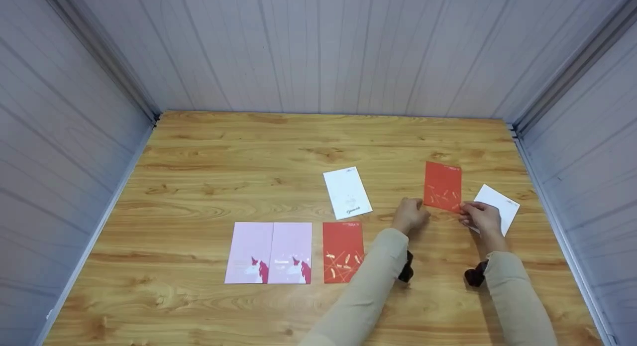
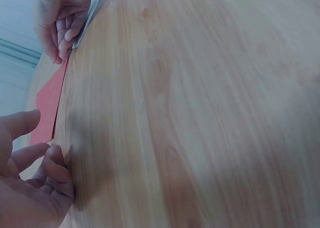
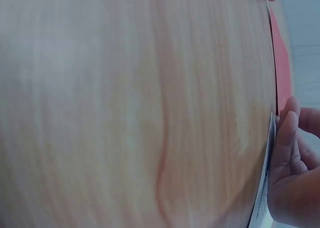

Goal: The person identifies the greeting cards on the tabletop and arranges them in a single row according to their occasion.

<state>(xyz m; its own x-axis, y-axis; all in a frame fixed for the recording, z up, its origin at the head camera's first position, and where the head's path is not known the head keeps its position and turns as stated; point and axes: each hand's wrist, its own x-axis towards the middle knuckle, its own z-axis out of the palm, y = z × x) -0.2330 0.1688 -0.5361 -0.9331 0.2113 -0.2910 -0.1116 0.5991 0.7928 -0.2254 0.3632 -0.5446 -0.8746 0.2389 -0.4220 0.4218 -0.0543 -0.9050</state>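
A red card [image 1: 442,186] with gold markings lies at the right of the table, between both hands. My right hand [image 1: 481,217] pinches its lower right corner between thumb and fingertips, reaching over a white card [image 1: 502,206]. In the right wrist view the thumb and fingers [image 3: 287,123] meet at the red card's corner [image 3: 281,62]. My left hand [image 1: 410,215] is at the lower left corner, its thumb apart from its loosely bent fingers. The left wrist view has the thumb [image 2: 25,124] overlapping the red card [image 2: 49,105].
Two pink cards [image 1: 251,246] with unicorn pictures lie side by side at the front left. Right of them is a second red card [image 1: 342,246], partly behind the left sleeve. Another white card [image 1: 347,192] lies tilted above it. Pale panel walls [image 1: 318,47] enclose the wooden table [image 1: 199,176].
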